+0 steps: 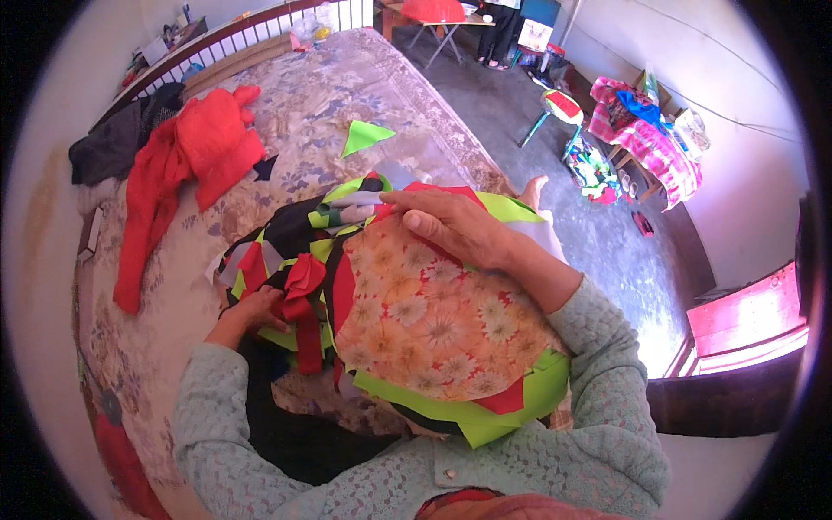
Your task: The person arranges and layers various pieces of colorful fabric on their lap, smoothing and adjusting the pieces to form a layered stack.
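A flower-printed orange cloth [442, 334] lies over my lap, with lime green fabric [511, 412] and red edges showing beneath it. My right hand [455, 225] rests flat across the cloth's far edge, fingers stretched to the left. To its left is a heap of fabric scraps in black, red, lime green and grey. My left hand [258, 312] is in the near left side of this heap, closed on scraps beside a bunched red strip [305, 282]; its fingertips are partly hidden. Black cloth [295, 425] lies below the left hand.
The flowered bedspread [347, 78] carries a lime green triangular scrap [366, 137], a red garment [186, 152] and dark clothing [121, 147]. Right of the bed, a stool [562, 106] and a table with pink checked cloth [659, 160] stand on the floor. Another person's legs [497, 39] show far back.
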Demonstrator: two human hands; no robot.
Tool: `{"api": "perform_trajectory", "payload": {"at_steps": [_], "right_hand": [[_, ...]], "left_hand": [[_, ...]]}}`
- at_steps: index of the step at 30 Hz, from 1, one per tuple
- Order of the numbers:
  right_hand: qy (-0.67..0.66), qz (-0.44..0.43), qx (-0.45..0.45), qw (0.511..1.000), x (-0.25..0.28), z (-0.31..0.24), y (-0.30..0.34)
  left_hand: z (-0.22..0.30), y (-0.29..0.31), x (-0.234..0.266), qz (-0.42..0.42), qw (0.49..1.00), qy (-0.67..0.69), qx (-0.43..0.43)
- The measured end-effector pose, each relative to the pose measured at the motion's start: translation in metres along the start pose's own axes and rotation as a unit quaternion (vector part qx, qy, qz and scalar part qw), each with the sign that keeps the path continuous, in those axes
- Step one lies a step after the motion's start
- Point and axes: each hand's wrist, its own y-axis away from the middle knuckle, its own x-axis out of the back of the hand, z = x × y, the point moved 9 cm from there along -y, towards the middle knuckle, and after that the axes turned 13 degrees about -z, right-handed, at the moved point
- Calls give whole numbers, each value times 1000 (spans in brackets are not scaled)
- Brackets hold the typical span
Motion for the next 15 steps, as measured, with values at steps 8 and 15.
{"api": "perform_trajectory", "payload": {"at_steps": [8, 15], "right_hand": [[2, 1, -27, 1000, -3, 11, 6], [0, -23, -34, 999, -7, 9, -3]], "left_hand": [[0, 17, -2, 96, 966, -208, 118], [-13, 18, 3, 183, 964, -163, 105]]}}
